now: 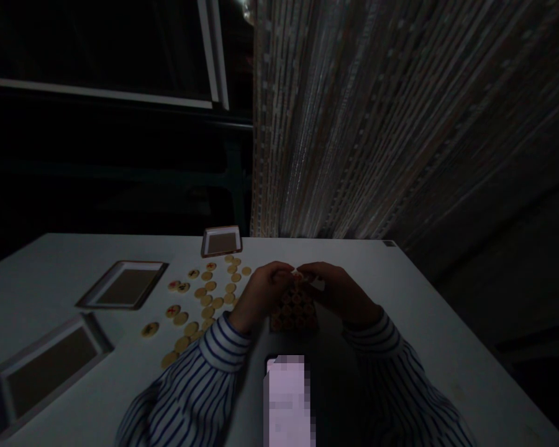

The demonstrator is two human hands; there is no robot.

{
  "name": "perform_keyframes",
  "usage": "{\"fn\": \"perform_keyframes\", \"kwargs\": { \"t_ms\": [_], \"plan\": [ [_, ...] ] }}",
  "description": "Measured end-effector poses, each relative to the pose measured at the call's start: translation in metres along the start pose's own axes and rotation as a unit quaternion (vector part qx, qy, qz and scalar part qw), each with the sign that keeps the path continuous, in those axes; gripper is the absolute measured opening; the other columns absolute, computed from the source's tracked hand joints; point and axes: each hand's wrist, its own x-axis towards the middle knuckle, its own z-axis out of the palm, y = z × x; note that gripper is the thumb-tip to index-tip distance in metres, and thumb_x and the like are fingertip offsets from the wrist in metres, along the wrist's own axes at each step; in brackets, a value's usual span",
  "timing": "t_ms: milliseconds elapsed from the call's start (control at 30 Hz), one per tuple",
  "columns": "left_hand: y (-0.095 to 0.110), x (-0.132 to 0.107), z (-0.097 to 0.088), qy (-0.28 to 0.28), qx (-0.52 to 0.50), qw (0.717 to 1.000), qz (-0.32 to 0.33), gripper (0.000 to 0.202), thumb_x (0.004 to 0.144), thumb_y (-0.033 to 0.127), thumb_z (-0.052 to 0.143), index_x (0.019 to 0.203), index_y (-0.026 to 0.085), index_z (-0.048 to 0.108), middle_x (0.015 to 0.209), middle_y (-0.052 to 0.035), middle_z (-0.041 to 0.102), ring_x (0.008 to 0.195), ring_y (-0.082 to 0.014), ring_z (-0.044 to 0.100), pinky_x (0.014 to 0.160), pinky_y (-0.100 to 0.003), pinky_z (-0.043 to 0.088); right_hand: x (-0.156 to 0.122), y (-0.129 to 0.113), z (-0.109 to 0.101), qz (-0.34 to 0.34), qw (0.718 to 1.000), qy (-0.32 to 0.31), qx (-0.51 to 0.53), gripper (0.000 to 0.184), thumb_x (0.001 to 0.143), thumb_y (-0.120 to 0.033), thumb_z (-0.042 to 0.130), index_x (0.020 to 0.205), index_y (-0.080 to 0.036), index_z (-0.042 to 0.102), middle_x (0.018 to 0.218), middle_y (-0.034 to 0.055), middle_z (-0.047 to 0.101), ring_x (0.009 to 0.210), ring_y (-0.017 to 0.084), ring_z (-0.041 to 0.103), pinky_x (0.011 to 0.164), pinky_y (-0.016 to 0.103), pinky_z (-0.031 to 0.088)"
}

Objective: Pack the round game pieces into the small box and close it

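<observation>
Both hands meet over the middle of a pale table [423, 323] in a dim room. My left hand [261, 292] and my right hand [338, 292] have their fingers pinched together on something small and light between them, too small to name. Under the hands lies a small box [292, 313] holding rows of round reddish game pieces. To the left, several round yellowish game discs [205, 298] lie scattered on the table, some with red marks. Both arms wear blue-and-white striped sleeves.
Two flat trays lie at the left, one [123, 284] farther and one [41, 369] nearer. A small box lid [221, 241] sits at the back. A phone [286, 397] lies near the front edge. A striped curtain [377, 118] hangs behind the table.
</observation>
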Motion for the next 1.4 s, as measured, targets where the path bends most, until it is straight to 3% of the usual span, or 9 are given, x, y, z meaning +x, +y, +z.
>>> {"fn": "perform_keyframes", "kwargs": {
  "t_ms": [500,633,733,933,1133,1400],
  "plan": [
    [-0.009,0.004,-0.001,0.01,0.072,0.997,0.026,0.023,0.073,0.027,0.054,0.091,0.014,0.061,0.081,-0.0046,0.067,0.075,-0.0152,0.061,0.066,-0.024,0.047,0.0,0.007,0.002,-0.022,0.999,-0.019,-0.025,0.024,0.08,-0.028,0.055,0.101,-0.017,0.057,0.088,0.0043,0.063,0.079,0.014,0.056,0.071,0.027,0.044],
    [-0.015,0.006,-0.008,0.028,0.166,0.985,0.036,0.024,0.077,0.028,0.049,0.094,0.016,0.061,0.078,-0.0035,0.066,0.072,-0.0148,0.06,0.064,-0.024,0.046,-0.002,0.019,0.001,0.005,0.998,-0.034,-0.05,0.027,0.077,-0.027,0.058,0.102,-0.017,0.058,0.088,0.0061,0.065,0.077,0.014,0.058,0.07,0.027,0.045],
    [-0.015,0.005,-0.015,0.041,0.257,0.964,0.056,0.024,0.079,0.026,0.046,0.095,0.016,0.061,0.089,-0.0057,0.066,0.082,-0.0167,0.06,0.072,-0.026,0.046,-0.002,0.027,0.001,0.037,0.994,-0.071,-0.07,0.026,0.076,-0.025,0.058,0.1,-0.017,0.06,0.089,0.0065,0.066,0.077,0.015,0.059,0.069,0.027,0.045],
    [-0.013,0.002,-0.021,0.011,0.372,0.928,0.035,0.029,0.08,0.023,0.044,0.104,0.013,0.058,0.103,-0.0108,0.064,0.097,-0.0219,0.057,0.085,-0.031,0.041,-0.002,0.036,0.005,0.069,0.985,-0.132,-0.083,0.022,0.076,-0.022,0.056,0.096,-0.017,0.062,0.087,0.0058,0.066,0.076,0.015,0.059,0.067,0.024,0.043],
    [-0.022,0.002,-0.019,-0.012,0.399,0.917,0.026,0.031,0.083,0.023,0.04,0.106,0.014,0.057,0.103,-0.0122,0.063,0.098,-0.022,0.056,0.085,-0.031,0.04,-0.003,0.046,0.012,0.102,0.977,-0.164,-0.092,0.023,0.076,-0.026,0.055,0.097,-0.017,0.061,0.085,0.0059,0.066,0.074,0.015,0.059,0.065,0.024,0.042],
    [-0.036,0.007,-0.016,-0.069,0.406,0.911,0.014,0.032,0.082,0.019,0.037,0.107,0.012,0.057,0.103,-0.0138,0.063,0.097,-0.0198,0.057,0.082,-0.028,0.041,-0.006,0.05,0.016,0.097,0.971,-0.18,-0.12,0.022,0.077,-0.024,0.053,0.097,-0.017,0.061,0.087,0.0057,0.066,0.075,0.014,0.059,0.065,0.023,0.04]
  ]
}}
